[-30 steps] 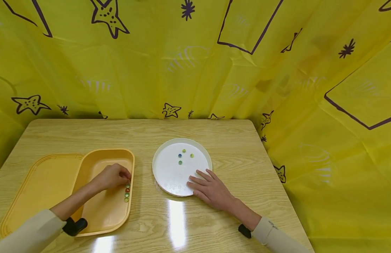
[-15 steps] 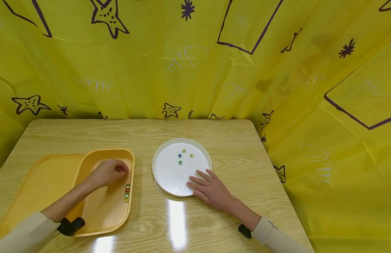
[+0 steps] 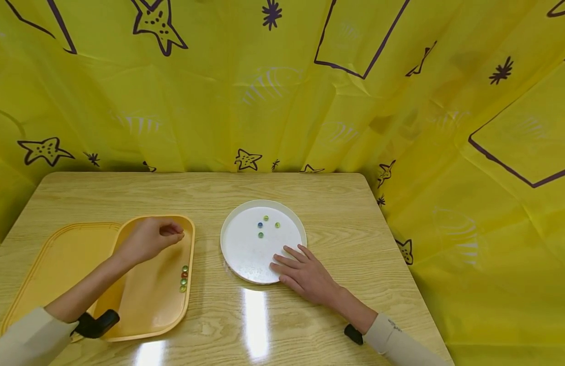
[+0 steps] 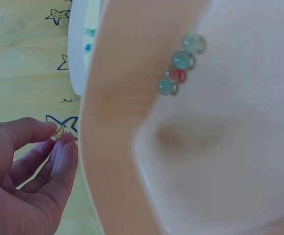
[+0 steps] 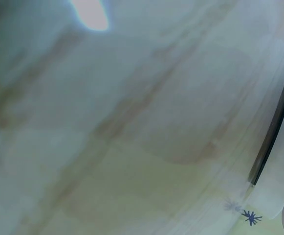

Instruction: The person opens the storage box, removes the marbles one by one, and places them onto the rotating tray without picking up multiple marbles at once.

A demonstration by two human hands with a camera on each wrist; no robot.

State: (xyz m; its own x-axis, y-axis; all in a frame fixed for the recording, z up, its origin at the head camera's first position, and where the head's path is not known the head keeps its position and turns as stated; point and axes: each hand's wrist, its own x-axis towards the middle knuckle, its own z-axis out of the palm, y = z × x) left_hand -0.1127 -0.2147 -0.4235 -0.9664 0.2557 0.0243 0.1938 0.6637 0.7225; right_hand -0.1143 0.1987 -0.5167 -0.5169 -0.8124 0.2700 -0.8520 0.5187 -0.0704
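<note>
My left hand (image 3: 147, 239) is above the far part of the yellow-orange plastic bin (image 3: 156, 305). In the left wrist view, thumb and fingers pinch a clear marble (image 4: 57, 133) with yellow and red streaks. Along the bin's right wall lies a row of several marbles, among them a red marble (image 3: 184, 275) and a green marble (image 4: 183, 60). My right hand (image 3: 307, 277) rests with spread fingers on the near right edge of the round white tray (image 3: 246, 256). Several marbles sit in that tray, including a blue marble (image 3: 260, 225) and a green marble (image 3: 260, 235).
A flat yellow-orange lid (image 3: 58, 269) lies left of the bin, partly under it. Everything stands on a wooden table (image 3: 209, 315). A yellow patterned curtain (image 3: 195, 101) hangs behind the table and along its right side.
The left hand has lifted away from the marble row and moved toward the bin's far end, pinching a marble. The right hand and the tray's marbles have stayed put.
</note>
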